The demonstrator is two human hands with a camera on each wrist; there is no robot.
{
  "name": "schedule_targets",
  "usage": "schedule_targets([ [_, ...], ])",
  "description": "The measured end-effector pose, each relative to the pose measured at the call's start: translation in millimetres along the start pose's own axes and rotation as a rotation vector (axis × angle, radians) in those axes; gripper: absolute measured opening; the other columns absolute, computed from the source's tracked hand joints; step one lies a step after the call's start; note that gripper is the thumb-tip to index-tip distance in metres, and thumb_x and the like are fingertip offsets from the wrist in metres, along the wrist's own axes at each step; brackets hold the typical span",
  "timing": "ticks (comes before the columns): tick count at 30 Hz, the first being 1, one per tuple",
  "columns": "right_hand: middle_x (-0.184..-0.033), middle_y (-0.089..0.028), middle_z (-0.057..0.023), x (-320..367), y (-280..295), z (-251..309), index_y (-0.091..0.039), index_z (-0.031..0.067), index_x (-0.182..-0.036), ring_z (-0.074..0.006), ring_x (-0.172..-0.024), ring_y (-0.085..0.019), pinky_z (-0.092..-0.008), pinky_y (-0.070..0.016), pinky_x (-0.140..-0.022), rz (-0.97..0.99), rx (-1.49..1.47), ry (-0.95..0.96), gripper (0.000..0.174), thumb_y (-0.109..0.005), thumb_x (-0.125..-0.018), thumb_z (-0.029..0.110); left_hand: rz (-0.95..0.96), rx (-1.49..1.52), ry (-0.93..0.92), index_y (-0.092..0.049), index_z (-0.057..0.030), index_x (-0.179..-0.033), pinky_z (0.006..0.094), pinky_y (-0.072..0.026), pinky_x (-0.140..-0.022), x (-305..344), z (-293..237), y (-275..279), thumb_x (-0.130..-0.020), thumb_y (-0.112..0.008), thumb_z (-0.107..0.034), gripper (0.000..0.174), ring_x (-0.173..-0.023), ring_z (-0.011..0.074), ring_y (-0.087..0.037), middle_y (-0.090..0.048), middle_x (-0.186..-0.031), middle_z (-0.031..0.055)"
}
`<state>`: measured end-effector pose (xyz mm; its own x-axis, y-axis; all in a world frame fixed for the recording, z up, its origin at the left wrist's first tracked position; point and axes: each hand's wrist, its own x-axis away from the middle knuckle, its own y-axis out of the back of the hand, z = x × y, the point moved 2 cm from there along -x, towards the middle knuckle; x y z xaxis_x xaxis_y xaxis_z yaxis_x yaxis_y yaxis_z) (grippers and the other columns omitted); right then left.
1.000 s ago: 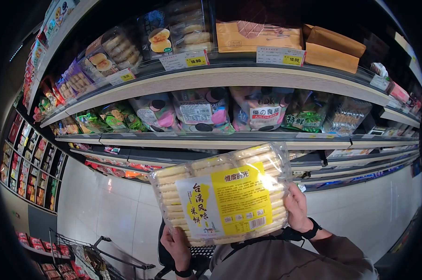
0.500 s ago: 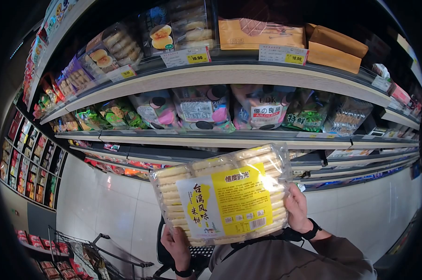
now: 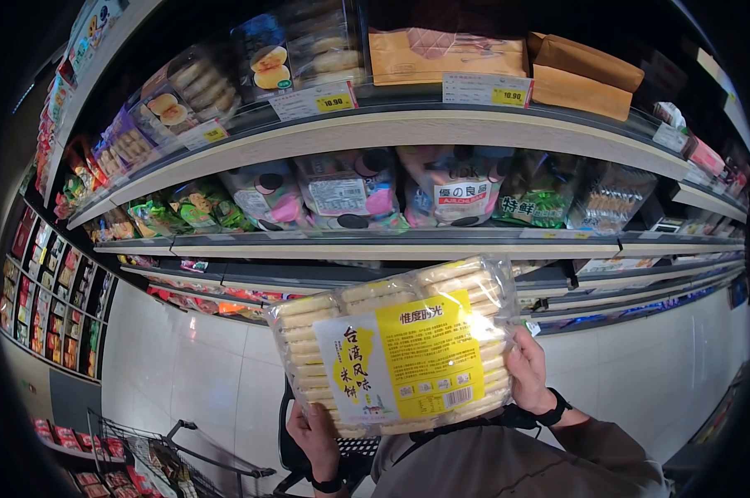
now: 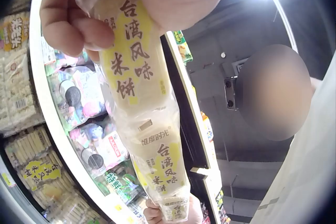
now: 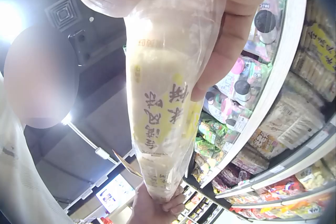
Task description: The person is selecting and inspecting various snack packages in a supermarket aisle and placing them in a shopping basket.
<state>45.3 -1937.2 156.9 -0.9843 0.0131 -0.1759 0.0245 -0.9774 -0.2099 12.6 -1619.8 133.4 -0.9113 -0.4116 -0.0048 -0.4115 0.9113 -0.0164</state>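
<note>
A large clear pack of rice crackers [image 3: 408, 353] with a yellow and white label is held up, label toward the head camera and tilted slightly. At its lower left corner my left hand [image 3: 313, 440] grips the edge, thumb on the front. My right hand [image 3: 531, 373] holds the right edge the same way. From the left wrist, the individually wrapped crackers [image 4: 139, 61] show along the pack's side, with curled fingers [image 4: 63, 27] at the end. In the right wrist view, the clear wrapper [image 5: 157, 92] bunches between the palm and fingers [image 5: 226, 50].
Ahead stand store shelves [image 3: 392, 133] with bagged snacks [image 3: 350, 191], boxed pastries [image 3: 317, 50], brown paper packs [image 3: 450, 58] and price tags [image 3: 487, 90]. A black shopping cart [image 3: 159, 456] stands at lower left on the tiled floor [image 3: 201, 357].
The shelves shift slightly left and up in the head view as the head turns a little. Both hands keep the cracker pack in almost the same place.
</note>
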Motion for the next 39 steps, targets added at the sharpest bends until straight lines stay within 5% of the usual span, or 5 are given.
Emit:
schedule_targets([
  [29,-0.110,-0.051,-0.0084,-5.9,0.0,-5.7,-0.050,-0.0058,-0.115,-0.0131,-0.099,-0.046,-0.0267,-0.0352,-0.088,0.004,-0.026,0.000,0.043,-0.050,-0.093,0.031,-0.027,-0.017,-0.014,-0.059,0.0043,-0.097,0.0180,-0.0259,-0.048,-0.8,0.2,-1.1,-0.093,-0.055,-0.028,0.033,-0.054,0.0010,-0.039,-0.053,-0.066,-0.0042],
  [39,-0.114,-0.051,-0.0090,-1.9,1.2,-1.2,-0.049,-0.0061,-0.116,-0.0138,-0.101,-0.047,-0.0271,-0.0352,-0.089,0.000,-0.045,0.001,0.042,-0.049,-0.094,0.030,-0.012,-0.022,0.001,-0.059,0.0057,-0.100,0.0182,-0.0339,-0.056,1.5,1.4,-1.1,-0.093,-0.055,-0.026,0.032,-0.064,0.0033,-0.046,-0.059,-0.078,0.0004],
])
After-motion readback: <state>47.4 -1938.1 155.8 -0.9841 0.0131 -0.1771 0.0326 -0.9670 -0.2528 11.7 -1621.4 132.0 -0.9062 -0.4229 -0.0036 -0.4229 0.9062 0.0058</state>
